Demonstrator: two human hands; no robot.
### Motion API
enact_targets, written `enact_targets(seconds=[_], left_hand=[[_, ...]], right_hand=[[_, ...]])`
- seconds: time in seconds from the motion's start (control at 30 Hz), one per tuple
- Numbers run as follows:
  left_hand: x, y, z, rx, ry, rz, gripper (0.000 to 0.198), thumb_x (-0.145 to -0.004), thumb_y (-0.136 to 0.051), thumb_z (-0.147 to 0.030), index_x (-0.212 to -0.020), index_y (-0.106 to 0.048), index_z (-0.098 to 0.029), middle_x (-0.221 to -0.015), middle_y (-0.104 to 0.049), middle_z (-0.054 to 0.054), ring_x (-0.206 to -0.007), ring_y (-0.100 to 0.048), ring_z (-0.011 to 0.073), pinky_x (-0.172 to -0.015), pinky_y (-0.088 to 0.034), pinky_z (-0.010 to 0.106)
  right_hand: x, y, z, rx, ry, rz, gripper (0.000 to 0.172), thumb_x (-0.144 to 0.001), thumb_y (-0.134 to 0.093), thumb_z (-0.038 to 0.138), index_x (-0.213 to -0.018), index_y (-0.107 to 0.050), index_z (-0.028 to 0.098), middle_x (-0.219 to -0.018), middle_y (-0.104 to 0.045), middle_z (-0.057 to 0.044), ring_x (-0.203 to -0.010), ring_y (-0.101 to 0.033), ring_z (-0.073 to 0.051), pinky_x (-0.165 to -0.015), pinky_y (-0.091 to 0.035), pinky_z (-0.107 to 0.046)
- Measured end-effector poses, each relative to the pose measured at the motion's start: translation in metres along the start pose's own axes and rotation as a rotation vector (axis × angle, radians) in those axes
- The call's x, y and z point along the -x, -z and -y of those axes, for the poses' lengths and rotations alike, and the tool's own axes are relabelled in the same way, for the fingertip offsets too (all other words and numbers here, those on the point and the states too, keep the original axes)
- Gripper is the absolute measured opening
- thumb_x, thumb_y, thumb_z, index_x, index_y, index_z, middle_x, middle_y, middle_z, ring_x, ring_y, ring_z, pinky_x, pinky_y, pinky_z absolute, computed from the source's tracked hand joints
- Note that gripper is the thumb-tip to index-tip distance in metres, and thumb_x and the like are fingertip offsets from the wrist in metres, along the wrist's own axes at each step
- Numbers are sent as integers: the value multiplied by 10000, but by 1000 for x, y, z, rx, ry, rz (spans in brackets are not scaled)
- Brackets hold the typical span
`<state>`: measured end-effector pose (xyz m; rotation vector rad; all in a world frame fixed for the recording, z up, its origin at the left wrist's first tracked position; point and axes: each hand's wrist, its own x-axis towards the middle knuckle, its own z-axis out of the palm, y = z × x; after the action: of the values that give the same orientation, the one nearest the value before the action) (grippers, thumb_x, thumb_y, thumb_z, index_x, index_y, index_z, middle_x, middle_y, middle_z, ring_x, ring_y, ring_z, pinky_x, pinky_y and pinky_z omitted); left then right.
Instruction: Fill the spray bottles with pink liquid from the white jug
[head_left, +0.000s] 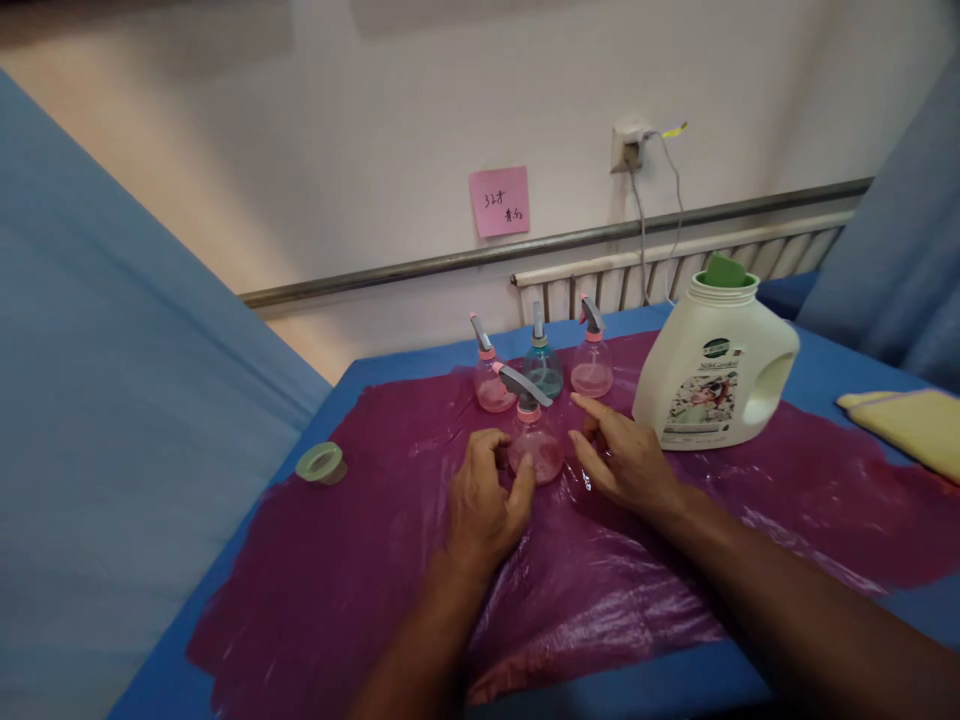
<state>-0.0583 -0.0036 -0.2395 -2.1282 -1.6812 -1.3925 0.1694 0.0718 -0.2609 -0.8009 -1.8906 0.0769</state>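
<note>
A small clear spray bottle [534, 445] with pink liquid and a grey trigger head stands on a purple plastic sheet [360, 560]. My left hand [484, 505] curls round its left side, thumb touching the base. My right hand [626, 460] lies just right of the bottle, fingers spread, holding nothing. Behind stand three more spray bottles: a pink one [491, 385], a teal one [542, 365] and another pink one [592, 370].
A large white detergent jug [712, 375] with a green cap stands at right. A green cup-shaped lid [321, 463] lies at the sheet's left edge. A yellow cloth [911, 425] sits far right. Blue cloth covers the table [825, 345]; a wall with a radiator is behind.
</note>
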Motion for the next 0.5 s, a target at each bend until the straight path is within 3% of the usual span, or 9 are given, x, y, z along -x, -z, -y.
enact_targets(seconds=[0.1, 0.3, 0.5], left_hand=[[-1, -2, 3, 18, 20, -12, 193, -1072, -691, -293, -1237, -600, -250, -1055, -703, 25, -865, -717, 196, -781, -565, 327], [-3, -5, 5, 49, 30, -39, 148, -1056, -707, -259, -1151, -594, -257, -1021, -663, 11, -853, -673, 189, -772, -549, 320], [-3, -6, 5, 71, 55, -42, 153, -1049, -721, -263, -1117, -584, -260, -1018, -652, 16, -847, -645, 192, -793, -547, 340]], right_hand=[[0, 2, 6, -25, 1, 2, 394, -1147, -622, 300, -1536, -659, 249, -879, -751, -28, -737, -753, -246, -722, -623, -400], [-4, 9, 9, -24, 46, -20, 90, -1149, -666, 316, -1166, -715, 243, -848, -736, -16, -725, -721, -204, -696, -547, -353], [-4, 11, 12, -83, 66, -27, 33, -1128, -714, 274, -1113, -705, 246, -840, -731, 2, -721, -704, -182, -690, -514, -334]])
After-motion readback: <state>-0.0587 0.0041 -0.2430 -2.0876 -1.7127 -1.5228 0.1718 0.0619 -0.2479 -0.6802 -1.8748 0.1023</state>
